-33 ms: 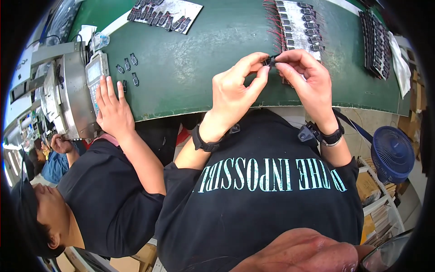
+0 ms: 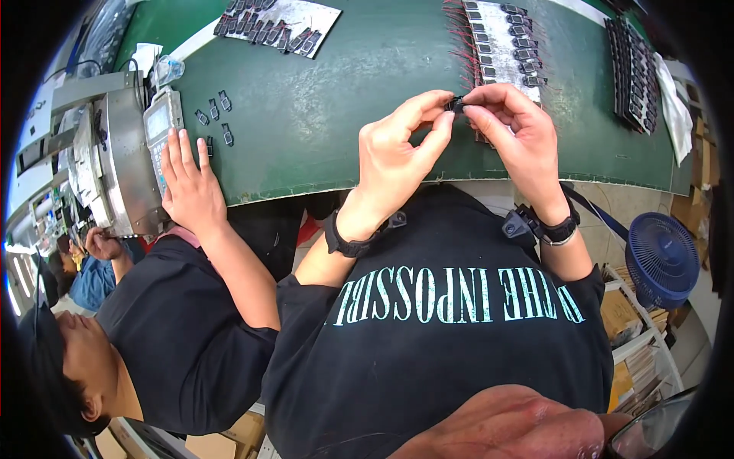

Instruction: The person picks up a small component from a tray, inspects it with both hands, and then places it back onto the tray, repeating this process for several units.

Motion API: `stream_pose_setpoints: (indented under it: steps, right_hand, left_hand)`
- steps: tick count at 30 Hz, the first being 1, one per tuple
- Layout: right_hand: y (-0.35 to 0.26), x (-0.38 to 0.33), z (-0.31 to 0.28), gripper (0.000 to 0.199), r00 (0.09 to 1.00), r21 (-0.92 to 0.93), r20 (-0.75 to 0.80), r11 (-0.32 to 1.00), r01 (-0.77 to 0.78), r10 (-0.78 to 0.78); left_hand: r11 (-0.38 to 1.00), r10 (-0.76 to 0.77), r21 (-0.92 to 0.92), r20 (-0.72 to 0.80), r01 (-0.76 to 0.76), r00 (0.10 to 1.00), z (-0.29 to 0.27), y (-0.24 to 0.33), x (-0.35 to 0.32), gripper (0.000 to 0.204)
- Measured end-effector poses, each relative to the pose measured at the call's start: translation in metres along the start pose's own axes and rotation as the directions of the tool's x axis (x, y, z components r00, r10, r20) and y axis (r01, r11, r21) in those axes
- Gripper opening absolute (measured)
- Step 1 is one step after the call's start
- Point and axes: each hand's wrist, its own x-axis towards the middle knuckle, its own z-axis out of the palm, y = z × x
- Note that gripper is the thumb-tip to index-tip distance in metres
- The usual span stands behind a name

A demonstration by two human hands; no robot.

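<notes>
My left hand point(image 2: 394, 157) and right hand point(image 2: 514, 130) meet centre frame, fingertips pinched on one small black part point(image 2: 456, 102). Held above the green bench point(image 2: 321, 115), likely for alignment; wired parts point(image 2: 505, 46) upper right.

A small black part point(image 2: 456, 102) sits pinched between the fingertips of the left hand point(image 2: 397, 153) and the right hand point(image 2: 512, 130), raised just above the green surface point(image 2: 329, 115). It is dark, short and mostly hidden by the fingers, so its exact shape cannot be told. It lies at about twelve o'clock from the person's chest, with the left hand at its eight o'clock and the right hand at its four o'clock.
</notes>
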Motion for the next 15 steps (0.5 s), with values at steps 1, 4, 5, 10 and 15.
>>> stream_pose_setpoints:
  steps: [1, 4, 5, 10, 15]
  right_hand:
    - [0.002, 0.001, -0.001, 0.015, 1.0, 0.002, -0.004, 1.0, -0.001, 0.001]
    - [0.005, 0.001, -0.002, 0.015, 1.0, 0.007, -0.011, 1.0, -0.005, 0.005]
    - [0.004, 0.002, -0.003, 0.014, 1.0, 0.011, 0.0, 1.0, -0.014, 0.014]
    - [0.006, 0.005, -0.009, 0.012, 0.999, 0.01, 0.047, 1.0, 0.015, -0.015]
    - [0.007, 0.009, -0.017, 0.011, 0.976, 0.156, 0.198, 0.98, -0.122, 0.09]
  left_hand:
    - [0.978, -0.123, -0.166, 0.016, 0.124, 0.992, 0.002, 0.001, 0.0, 0.026]
    - [0.925, -0.213, -0.306, 0.074, 0.225, 0.974, 0.001, 0.002, 0.002, 0.026]
    - [0.888, -0.254, -0.369, 0.107, 0.275, 0.961, 0.001, 0.002, 0.002, 0.027]
    - [0.891, -0.236, -0.368, 0.123, 0.265, 0.964, 0.0, 0.001, 0.001, 0.025]
    - [0.883, -0.245, -0.37, 0.166, 0.29, 0.955, -0.002, 0.002, 0.002, 0.024]
